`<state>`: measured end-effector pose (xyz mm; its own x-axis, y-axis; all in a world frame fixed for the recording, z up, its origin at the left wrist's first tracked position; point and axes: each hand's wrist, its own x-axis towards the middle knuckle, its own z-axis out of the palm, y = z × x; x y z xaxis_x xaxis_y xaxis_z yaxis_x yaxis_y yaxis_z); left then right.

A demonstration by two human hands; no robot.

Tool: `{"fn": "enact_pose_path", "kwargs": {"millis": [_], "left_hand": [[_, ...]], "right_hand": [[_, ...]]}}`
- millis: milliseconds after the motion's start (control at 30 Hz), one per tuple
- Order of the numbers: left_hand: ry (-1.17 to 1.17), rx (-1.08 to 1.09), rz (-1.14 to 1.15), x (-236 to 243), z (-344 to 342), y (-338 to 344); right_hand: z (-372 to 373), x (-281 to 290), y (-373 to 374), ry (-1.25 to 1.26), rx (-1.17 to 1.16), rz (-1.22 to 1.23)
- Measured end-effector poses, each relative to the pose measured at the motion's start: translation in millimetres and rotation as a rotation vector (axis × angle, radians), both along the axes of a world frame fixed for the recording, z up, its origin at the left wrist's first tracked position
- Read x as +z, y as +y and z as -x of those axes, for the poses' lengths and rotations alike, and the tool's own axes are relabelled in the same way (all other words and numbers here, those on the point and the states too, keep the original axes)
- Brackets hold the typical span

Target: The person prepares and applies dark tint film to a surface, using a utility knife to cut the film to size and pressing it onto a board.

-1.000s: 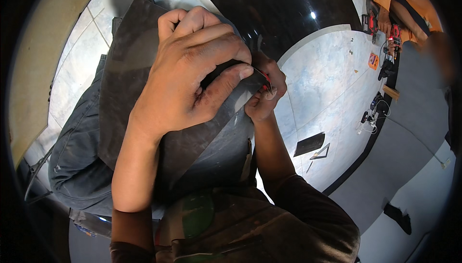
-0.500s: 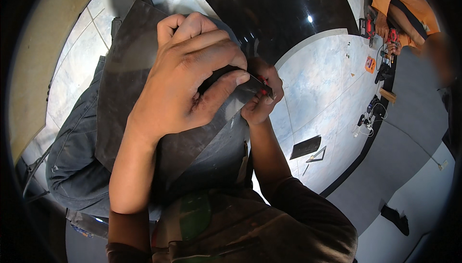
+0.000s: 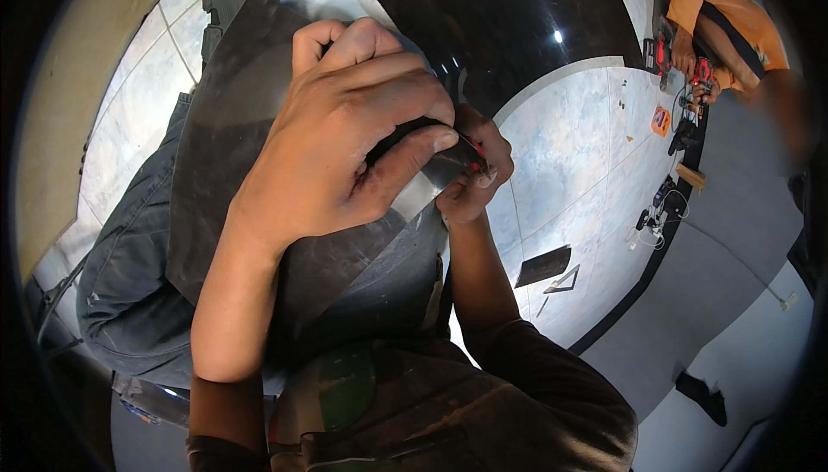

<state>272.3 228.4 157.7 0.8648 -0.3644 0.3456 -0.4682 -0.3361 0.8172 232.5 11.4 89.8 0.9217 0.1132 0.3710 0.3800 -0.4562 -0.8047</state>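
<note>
A dark, flexible sheet (image 3: 228,161) with a dull, smudged surface lies across my lap. My left hand (image 3: 345,127) is closed on its edge near the far right corner, thumb against curled fingers. Just beyond, my right hand (image 3: 479,179) is closed at the same corner, partly hidden behind the left hand and the sheet. Between the right fingers shows a small red thing (image 3: 477,151); most of it is covered, so its kind cannot be told. The corner strip between both hands catches the light.
A large glossy black panel (image 3: 483,15) lies ahead on the tiled floor. To the right are a small black sheet (image 3: 545,266), a triangular set square (image 3: 563,280), a wood block (image 3: 691,177) and cables (image 3: 660,217). A co-worker (image 3: 724,23) in orange handles red power tools (image 3: 703,75).
Both hands have shifted very slightly to the right in the picture, along with the sheet's corner. Their grips look the same.
</note>
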Motion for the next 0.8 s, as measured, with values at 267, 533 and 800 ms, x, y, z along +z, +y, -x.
{"fn": "enact_pose_path", "kwargs": {"millis": [267, 533, 800], "left_hand": [[0.011, -0.003, 0.011, -1, 0, 1], [0.003, 0.004, 0.023, -3, 0, 1], [-0.001, 0.01, 0.044, -5, 0, 0]], "right_hand": [[1, -11, -1, 0.032, 0.012, -0.168], [5, -8, -4, 0.076, -0.001, -0.11], [2, -14, -1, -0.014, -0.021, -0.11]]}}
